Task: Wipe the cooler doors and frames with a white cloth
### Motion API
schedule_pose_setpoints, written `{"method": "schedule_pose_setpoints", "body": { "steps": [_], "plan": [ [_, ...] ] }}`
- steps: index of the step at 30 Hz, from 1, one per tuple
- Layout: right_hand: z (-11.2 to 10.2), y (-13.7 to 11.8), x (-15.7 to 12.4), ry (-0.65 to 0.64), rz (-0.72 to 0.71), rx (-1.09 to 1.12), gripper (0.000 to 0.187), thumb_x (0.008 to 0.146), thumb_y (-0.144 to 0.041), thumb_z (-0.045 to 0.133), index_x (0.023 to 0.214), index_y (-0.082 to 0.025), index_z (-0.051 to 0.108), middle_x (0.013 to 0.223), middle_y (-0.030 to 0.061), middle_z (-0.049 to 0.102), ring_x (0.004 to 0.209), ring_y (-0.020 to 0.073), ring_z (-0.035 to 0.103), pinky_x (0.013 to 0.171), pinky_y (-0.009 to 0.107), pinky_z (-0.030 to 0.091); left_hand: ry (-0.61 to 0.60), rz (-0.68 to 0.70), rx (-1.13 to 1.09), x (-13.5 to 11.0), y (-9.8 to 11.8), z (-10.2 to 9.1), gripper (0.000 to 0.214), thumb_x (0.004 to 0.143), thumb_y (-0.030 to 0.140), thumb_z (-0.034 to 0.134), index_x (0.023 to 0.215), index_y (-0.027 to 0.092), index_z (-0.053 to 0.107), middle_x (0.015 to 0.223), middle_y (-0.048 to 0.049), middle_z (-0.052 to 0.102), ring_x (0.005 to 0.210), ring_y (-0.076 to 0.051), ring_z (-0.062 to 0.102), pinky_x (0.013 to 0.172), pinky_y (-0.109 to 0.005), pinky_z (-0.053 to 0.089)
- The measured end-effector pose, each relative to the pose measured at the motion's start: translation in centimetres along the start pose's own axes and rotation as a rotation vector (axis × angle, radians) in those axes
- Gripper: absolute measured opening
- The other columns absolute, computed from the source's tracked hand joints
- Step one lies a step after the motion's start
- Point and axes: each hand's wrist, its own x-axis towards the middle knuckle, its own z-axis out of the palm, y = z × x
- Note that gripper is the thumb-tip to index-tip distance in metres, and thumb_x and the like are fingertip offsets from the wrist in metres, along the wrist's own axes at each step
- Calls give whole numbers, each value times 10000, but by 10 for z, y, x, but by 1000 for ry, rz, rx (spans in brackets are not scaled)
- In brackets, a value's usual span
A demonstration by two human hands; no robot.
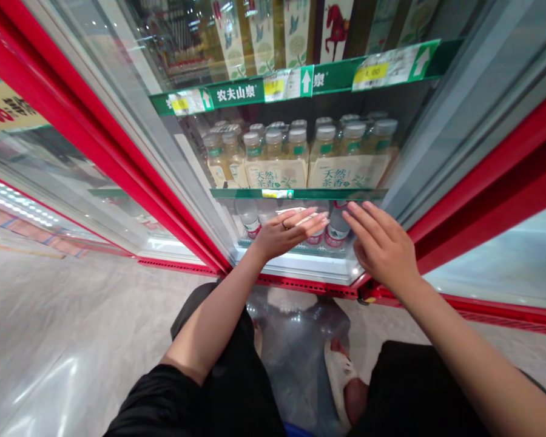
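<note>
My left hand (pixel 284 233), with a ring on one finger, reaches across the bottom shelf of a drinks cooler. Its fingers are stretched out. Part of a white item (pixel 289 211) shows behind those fingers; its kind is hidden. My right hand (pixel 384 246) is held up at the cooler's lower right, fingers extended and slightly apart. Between and behind both hands stand clear bottles with red labels (pixel 335 235), partly covered by my fingers. Neither hand visibly grips anything. Whether my fingertips touch the glass, I cannot tell.
Multipacks of tea bottles (pixel 277 170) fill the shelf above, under a green price strip (pixel 236 93). Red door frames (pixel 118 142) stand on both sides. Below are a red vented base (pixel 300 285), a grey floor (pixel 95 340) and my light shoe (pixel 339 376).
</note>
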Motion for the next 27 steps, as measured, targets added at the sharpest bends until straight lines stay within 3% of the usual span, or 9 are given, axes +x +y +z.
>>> {"method": "schedule_pose_setpoints", "body": {
  "steps": [6,11,13,17,19,24,27],
  "plan": [
    [0,15,-14,52,-1,-43,817,1043,-73,587,1789,-254,307,1677,72,600,1600,278,532,1296,464,528,-1,-259,-9,7,9,0,680,1090,131,598,1726,327,453,1618,-13,680,1590,-205,560,1396,-363,374],
    [-3,13,-21,69,68,-31,847,1020,-64,574,1794,-267,296,1715,88,559,1599,314,533,1292,527,531,27,-23,36,6,11,-1,510,1119,209,608,1613,336,601,1595,52,698,1511,-128,634,1287,-251,474],
    [-6,12,-19,66,102,-26,872,1010,-57,567,1801,-278,273,1735,98,535,1601,336,530,1291,567,525,46,-12,57,7,11,-3,485,1116,186,597,1581,316,634,1570,40,721,1509,-127,635,1284,-255,478],
    [-9,10,-19,77,129,6,871,999,-55,568,1797,-259,286,1736,115,535,1614,340,512,1296,573,516,160,-283,93,17,15,-3,542,1082,75,556,1575,281,647,1489,-25,778,1556,-189,598,1373,-372,412],
    [-7,10,-23,74,126,24,857,1007,-61,561,1796,-252,288,1731,117,542,1626,332,495,1300,564,512,191,-331,102,20,18,-1,551,1078,65,553,1579,274,644,1473,-35,787,1569,-198,585,1389,-387,394],
    [-1,11,-31,-6,143,24,840,1022,-78,528,1800,-264,270,1749,110,511,1634,328,481,1320,571,484,42,-138,16,9,18,6,631,1088,95,575,1662,354,546,1537,20,744,1485,-157,663,1339,-292,440],
    [1,10,-33,4,156,27,854,1021,-82,529,1806,-272,250,1755,98,504,1637,319,475,1330,561,475,-17,-224,-66,13,18,7,669,1083,110,592,1693,369,503,1575,-16,714,1522,-205,633,1340,-341,458]
  ]
}}
